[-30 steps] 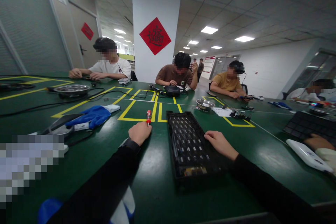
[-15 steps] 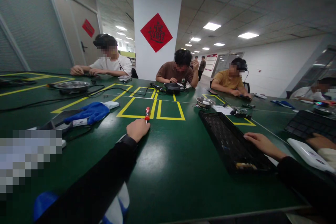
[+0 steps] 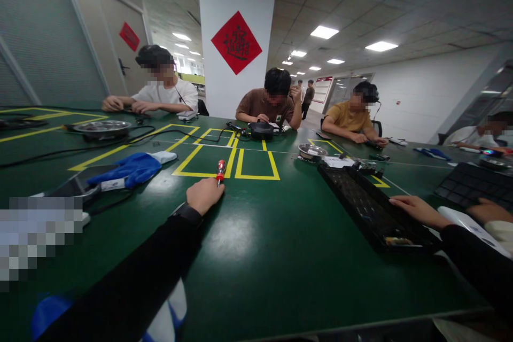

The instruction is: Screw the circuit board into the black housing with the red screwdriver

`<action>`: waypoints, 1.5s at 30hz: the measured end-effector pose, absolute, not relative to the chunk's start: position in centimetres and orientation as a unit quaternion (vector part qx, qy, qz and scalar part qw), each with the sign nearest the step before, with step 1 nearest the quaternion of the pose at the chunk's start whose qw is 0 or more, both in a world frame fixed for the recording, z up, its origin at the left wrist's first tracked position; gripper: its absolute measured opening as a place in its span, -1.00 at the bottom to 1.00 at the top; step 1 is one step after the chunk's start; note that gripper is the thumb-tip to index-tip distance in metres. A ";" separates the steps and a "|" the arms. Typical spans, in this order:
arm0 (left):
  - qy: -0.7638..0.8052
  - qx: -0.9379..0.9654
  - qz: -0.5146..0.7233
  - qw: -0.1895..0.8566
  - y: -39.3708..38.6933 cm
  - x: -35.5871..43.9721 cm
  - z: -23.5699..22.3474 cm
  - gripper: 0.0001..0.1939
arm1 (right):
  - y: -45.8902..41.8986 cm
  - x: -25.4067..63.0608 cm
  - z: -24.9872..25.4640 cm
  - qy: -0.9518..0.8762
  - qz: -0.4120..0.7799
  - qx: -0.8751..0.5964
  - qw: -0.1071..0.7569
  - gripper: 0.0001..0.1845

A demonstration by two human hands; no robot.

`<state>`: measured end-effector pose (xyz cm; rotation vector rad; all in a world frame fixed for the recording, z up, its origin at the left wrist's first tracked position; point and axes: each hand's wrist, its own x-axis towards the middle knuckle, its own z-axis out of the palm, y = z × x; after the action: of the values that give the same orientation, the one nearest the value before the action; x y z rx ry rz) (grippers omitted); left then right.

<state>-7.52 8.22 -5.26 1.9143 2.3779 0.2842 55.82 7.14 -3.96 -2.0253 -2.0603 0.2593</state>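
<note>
My left hand rests on the green table, closed around a screwdriver whose red handle sticks up past my fist. My right hand lies flat, fingers stretched, on the right edge of a black keyboard frame that sits angled at the right of the table. Both my arms wear black sleeves.
A blue and white glove lies at the left on a dark flat device. Yellow tape boxes mark the table's middle. Metal bowls, cables and small parts lie farther back. Three people sit opposite; another person's hand and a second keyboard are at far right.
My right hand has slid the keyboard frame from in front of me to the right, turning it at an angle. My left hand has stayed in place with the screwdriver.
</note>
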 end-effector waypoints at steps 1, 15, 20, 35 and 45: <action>0.774 0.625 0.093 0.037 8.2 -7.5 -5.2 -0.52 | 7.2 55.8 -3.8 -0.705 0.089 -0.694 0.119 -0.53; 0.763 0.638 0.097 0.041 7.3 -7.5 -4.7 -0.55 | 1.7 43.9 2.5 -0.793 0.172 -0.583 -0.037 -0.63; 0.762 0.638 0.104 0.049 7.1 -7.6 -4.7 -0.57 | 1.1 42.7 1.1 -0.798 0.182 -0.570 -0.064 -0.69; 0.760 0.641 0.096 0.043 7.5 -7.8 -4.9 -0.57 | 4.3 44.4 1.1 -0.786 0.267 -0.544 -0.121 -0.57; 0.765 0.637 0.074 0.057 8.4 -8.0 -5.4 -0.48 | 4.1 44.0 1.1 -0.779 0.292 -0.530 -0.164 -0.64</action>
<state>-8.04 8.39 -5.42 1.9308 2.3208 0.2238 44.01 4.14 1.07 -1.8652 -2.7409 1.0254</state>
